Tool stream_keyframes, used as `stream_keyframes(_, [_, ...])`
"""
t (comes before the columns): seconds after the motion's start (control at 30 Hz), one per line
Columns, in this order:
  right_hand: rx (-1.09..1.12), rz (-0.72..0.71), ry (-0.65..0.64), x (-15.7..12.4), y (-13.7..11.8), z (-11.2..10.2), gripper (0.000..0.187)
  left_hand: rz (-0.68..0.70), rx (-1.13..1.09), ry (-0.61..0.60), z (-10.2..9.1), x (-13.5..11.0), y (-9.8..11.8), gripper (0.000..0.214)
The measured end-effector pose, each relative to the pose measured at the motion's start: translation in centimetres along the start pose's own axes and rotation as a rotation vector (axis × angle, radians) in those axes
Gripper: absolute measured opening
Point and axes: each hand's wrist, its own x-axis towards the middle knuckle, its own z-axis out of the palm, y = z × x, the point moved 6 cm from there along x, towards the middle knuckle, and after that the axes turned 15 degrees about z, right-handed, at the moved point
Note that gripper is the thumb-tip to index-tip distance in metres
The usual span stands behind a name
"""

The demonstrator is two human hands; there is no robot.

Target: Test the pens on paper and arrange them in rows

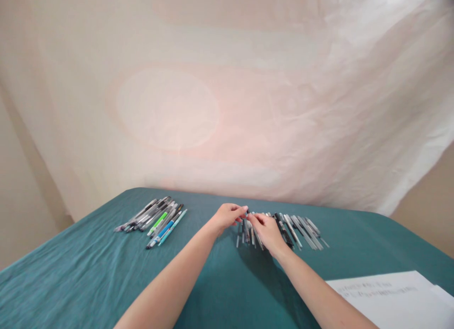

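My left hand [230,214] and my right hand [266,230] meet fingertip to fingertip over the right-hand pile. Both are closed in a pinch on a slim pen [248,211], of which only a small dark bit shows; fingers hide the rest. Below and beside them spreads a row of pen parts and refills [301,230], mostly clear, grey and black. Part of that row lies behind my right hand. Farther left, a heap of pens [153,218] lies slanted, with black, clear, green, blue and light turquoise ones among them.
A green cloth [106,272] covers the table. White paper sheets with faint handwriting [386,300] lie at the front right, near my right forearm. Behind the table's far edge hangs a pale sheet [248,107].
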Motion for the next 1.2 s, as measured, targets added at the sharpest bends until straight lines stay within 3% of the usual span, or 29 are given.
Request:
stream_keyframes(0.17, [-0.006, -0.035, -0.077, -0.5, -0.6, 0.7, 0.039, -0.042, -0.144, 0.027, 0.5, -0.1, 0.1, 0.041])
stream_keyframes(0.33, [-0.012, 0.024, -0.090, -0.2, 0.3, 0.8, 0.046, -0.091, -0.180, 0.086, -0.9, 0.6, -1.7, 0.045])
stream_keyframes(0.6, [0.079, 0.103, -0.081, 0.3, 1.2, 0.6, 0.048, -0.055, 0.105, 0.149, -2.2, 0.8, -4.6, 0.037])
stream_keyframes(0.93, [0.157, 0.135, -0.069, 0.3, 1.2, 0.2, 0.050, 0.121, 0.442, 0.159, -2.1, 0.7, -4.1, 0.019])
stream_keyframes(1.2, [0.052, 0.082, -0.009, 0.8, 1.5, -0.3, 0.047, 0.181, 0.563, 0.095, -0.9, 0.4, -3.5, 0.033])
